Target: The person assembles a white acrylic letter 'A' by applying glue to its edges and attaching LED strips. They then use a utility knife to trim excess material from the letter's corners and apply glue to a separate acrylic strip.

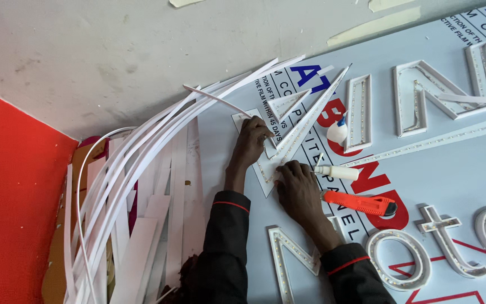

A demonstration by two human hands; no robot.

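My left hand [252, 138] presses fingertips flat on white letter shell [288, 141], no closed grasp. My right hand [295, 186] pinches shell lower edge, near glue tube [336, 172]. Shell lies on printed panel [451, 169]. Orange cutter [358, 204] just beside right wrist. White strips [142, 169] pile at left.

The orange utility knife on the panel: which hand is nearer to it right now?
Right. The right hand presses on the white letter piece just left of the orange utility knife; the left hand is farther up-left.
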